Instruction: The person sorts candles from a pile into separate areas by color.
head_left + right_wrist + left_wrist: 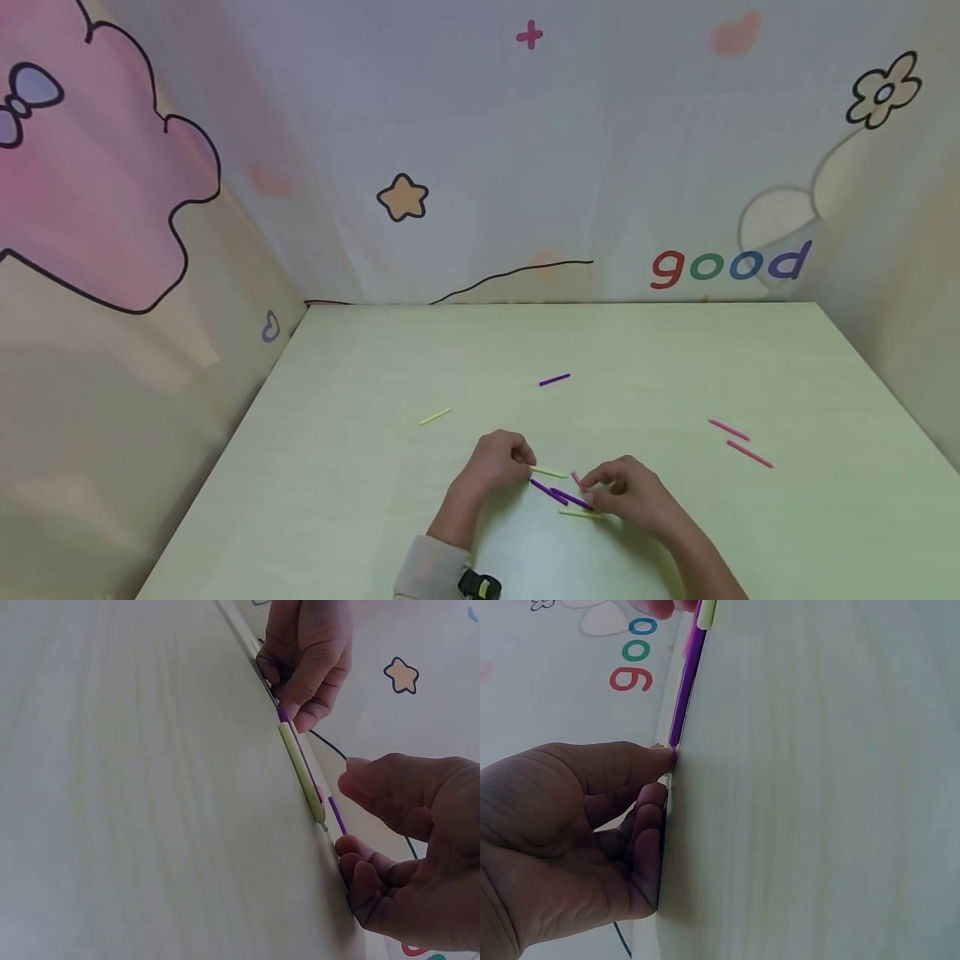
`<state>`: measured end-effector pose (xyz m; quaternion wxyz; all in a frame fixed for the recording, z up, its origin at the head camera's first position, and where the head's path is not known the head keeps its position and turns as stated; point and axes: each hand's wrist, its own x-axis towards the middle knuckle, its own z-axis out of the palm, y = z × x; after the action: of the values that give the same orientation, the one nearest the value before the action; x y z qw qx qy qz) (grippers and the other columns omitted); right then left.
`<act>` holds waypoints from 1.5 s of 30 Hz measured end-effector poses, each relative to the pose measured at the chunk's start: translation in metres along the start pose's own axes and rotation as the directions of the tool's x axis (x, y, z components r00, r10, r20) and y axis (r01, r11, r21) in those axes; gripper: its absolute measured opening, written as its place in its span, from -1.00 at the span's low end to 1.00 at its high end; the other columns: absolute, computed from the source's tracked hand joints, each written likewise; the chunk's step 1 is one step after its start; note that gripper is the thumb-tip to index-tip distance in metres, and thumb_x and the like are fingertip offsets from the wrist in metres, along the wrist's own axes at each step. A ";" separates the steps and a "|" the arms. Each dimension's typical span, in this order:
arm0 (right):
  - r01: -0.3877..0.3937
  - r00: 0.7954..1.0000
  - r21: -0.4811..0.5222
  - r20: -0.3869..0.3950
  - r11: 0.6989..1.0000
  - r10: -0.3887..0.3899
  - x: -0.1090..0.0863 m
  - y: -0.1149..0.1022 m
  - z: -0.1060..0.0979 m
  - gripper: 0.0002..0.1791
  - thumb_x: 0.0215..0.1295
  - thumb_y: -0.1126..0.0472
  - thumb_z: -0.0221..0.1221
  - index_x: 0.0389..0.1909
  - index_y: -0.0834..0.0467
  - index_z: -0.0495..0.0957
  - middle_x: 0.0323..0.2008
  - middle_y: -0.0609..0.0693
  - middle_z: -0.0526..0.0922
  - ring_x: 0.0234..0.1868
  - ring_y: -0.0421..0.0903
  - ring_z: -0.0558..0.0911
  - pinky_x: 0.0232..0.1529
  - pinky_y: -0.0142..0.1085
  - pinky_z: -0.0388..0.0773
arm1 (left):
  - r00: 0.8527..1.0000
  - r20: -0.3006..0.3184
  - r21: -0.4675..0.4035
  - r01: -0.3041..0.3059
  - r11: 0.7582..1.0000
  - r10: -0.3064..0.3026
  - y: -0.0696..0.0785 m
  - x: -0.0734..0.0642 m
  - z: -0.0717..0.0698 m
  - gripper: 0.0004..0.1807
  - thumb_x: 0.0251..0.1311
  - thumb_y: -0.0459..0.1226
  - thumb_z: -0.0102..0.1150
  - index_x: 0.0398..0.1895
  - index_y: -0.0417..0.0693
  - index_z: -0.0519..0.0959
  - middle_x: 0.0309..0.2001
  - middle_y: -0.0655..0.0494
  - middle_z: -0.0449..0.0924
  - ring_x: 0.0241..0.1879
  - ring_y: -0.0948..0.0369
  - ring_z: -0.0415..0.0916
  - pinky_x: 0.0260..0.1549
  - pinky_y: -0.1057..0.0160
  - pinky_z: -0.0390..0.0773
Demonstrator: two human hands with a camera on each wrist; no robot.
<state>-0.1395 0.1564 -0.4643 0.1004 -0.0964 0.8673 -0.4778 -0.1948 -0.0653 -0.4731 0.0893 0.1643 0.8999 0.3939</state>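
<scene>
Small coloured sticks lie on the table between the two hands. My left hand (495, 460), fingers curled, pinches the left end of a pale yellow-green stick (549, 472). Just below it a purple stick (547, 492) has its end right by the left thumb. A second purple stick (572, 499) crosses close beside it, its right end at my right hand (633, 497). The right index fingertip is at the lower end of a short-looking pink stick (577, 480); thumb and fingers stand apart in the right wrist view. Another yellow-green stick (302, 771) lies nearest the body.
Farther back on the table (360, 358) lie a lone purple stick (555, 380) and, to the left, a yellow-green stick (435, 417). Two pink sticks (728, 430) lie side by side at the right. A printed cloth (480, 150) hangs behind the table's far edge and along both sides.
</scene>
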 end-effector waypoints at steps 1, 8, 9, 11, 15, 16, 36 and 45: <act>-0.002 1.000 -0.012 0.000 1.000 0.002 0.001 -0.001 0.001 -0.89 0.04 0.23 0.33 -0.37 0.10 0.66 -0.28 0.03 0.48 -0.36 -0.07 0.44 -0.38 -0.21 0.38 | 1.000 -0.001 0.000 0.000 1.000 0.000 0.000 0.000 0.000 -0.87 -0.17 -0.54 0.22 -0.56 -0.17 0.61 -0.63 0.24 0.43 -0.56 0.33 0.33 -0.52 0.36 0.37; 0.084 0.996 -0.105 0.000 0.991 -0.084 0.007 0.000 0.005 -0.88 -0.06 0.30 0.37 -0.45 0.09 0.66 -0.41 -0.03 0.42 -0.39 -0.09 0.39 -0.40 -0.25 0.36 | 1.000 -0.006 -0.014 -0.003 1.000 0.003 0.001 0.002 -0.002 -0.89 -0.17 -0.53 0.24 -0.55 -0.19 0.61 -0.63 0.24 0.44 -0.57 0.34 0.33 -0.52 0.37 0.37; 0.090 0.996 -0.114 -0.002 0.989 -0.091 0.009 0.000 0.006 -0.87 -0.08 0.31 0.37 -0.46 0.09 0.66 -0.42 -0.03 0.42 -0.40 -0.10 0.38 -0.41 -0.26 0.36 | 1.000 -0.007 -0.013 -0.003 1.000 0.003 0.001 0.002 -0.002 -0.89 -0.17 -0.52 0.24 -0.55 -0.19 0.61 -0.63 0.23 0.44 -0.57 0.34 0.33 -0.52 0.37 0.37; 0.086 0.996 -0.132 -0.014 0.988 -0.089 0.011 0.001 0.008 -0.86 -0.11 0.33 0.38 -0.50 0.07 0.66 -0.43 -0.04 0.40 -0.40 -0.11 0.36 -0.42 -0.28 0.35 | 1.000 -0.006 -0.010 -0.001 1.000 0.001 0.001 0.003 -0.001 -0.89 -0.17 -0.52 0.25 -0.55 -0.18 0.61 -0.63 0.23 0.44 -0.57 0.33 0.33 -0.51 0.37 0.37; 0.078 0.996 -0.169 -0.037 0.983 -0.085 0.013 0.000 0.010 -0.85 -0.15 0.36 0.38 -0.55 0.07 0.65 -0.47 -0.05 0.39 -0.40 -0.11 0.33 -0.44 -0.30 0.33 | 1.000 -0.008 -0.010 0.004 1.000 -0.004 0.001 0.004 -0.002 -0.89 -0.16 -0.52 0.26 -0.55 -0.17 0.60 -0.63 0.23 0.44 -0.56 0.33 0.33 -0.51 0.36 0.37; 0.077 0.995 -0.178 -0.041 0.981 -0.086 0.013 -0.001 0.010 -0.85 -0.16 0.37 0.38 -0.56 0.07 0.65 -0.48 -0.06 0.38 -0.40 -0.11 0.33 -0.44 -0.30 0.32 | 1.000 -0.008 -0.011 0.005 1.000 -0.005 0.001 0.004 -0.002 -0.89 -0.15 -0.51 0.26 -0.56 -0.17 0.60 -0.63 0.23 0.44 -0.56 0.33 0.33 -0.51 0.36 0.37; 0.063 0.995 -0.233 -0.057 0.970 -0.078 0.011 -0.001 0.008 -0.81 -0.21 0.40 0.41 -0.65 0.08 0.61 -0.54 -0.09 0.36 -0.42 -0.15 0.33 -0.40 -0.29 0.34 | 0.998 -0.036 0.005 -0.043 0.999 0.043 0.001 0.003 -0.001 -0.93 -0.15 -0.48 0.29 -0.57 -0.18 0.62 -0.65 0.24 0.46 -0.58 0.37 0.32 -0.51 0.39 0.36; 0.051 0.997 -0.218 -0.044 0.975 -0.062 0.010 0.001 0.012 -0.81 -0.19 0.40 0.39 -0.65 0.07 0.59 -0.53 -0.08 0.35 -0.41 -0.14 0.32 -0.39 -0.29 0.32 | 0.999 0.002 -0.064 0.036 0.997 -0.036 0.010 -0.010 -0.006 -0.94 -0.03 -0.43 0.29 -0.50 -0.12 0.61 -0.58 0.20 0.44 -0.54 0.27 0.34 -0.53 0.32 0.36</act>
<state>-0.1455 0.1442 -0.4723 0.0537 -0.1192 0.9134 -0.3855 -0.1854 -0.0666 -0.4615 0.1021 0.1454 0.8896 0.4207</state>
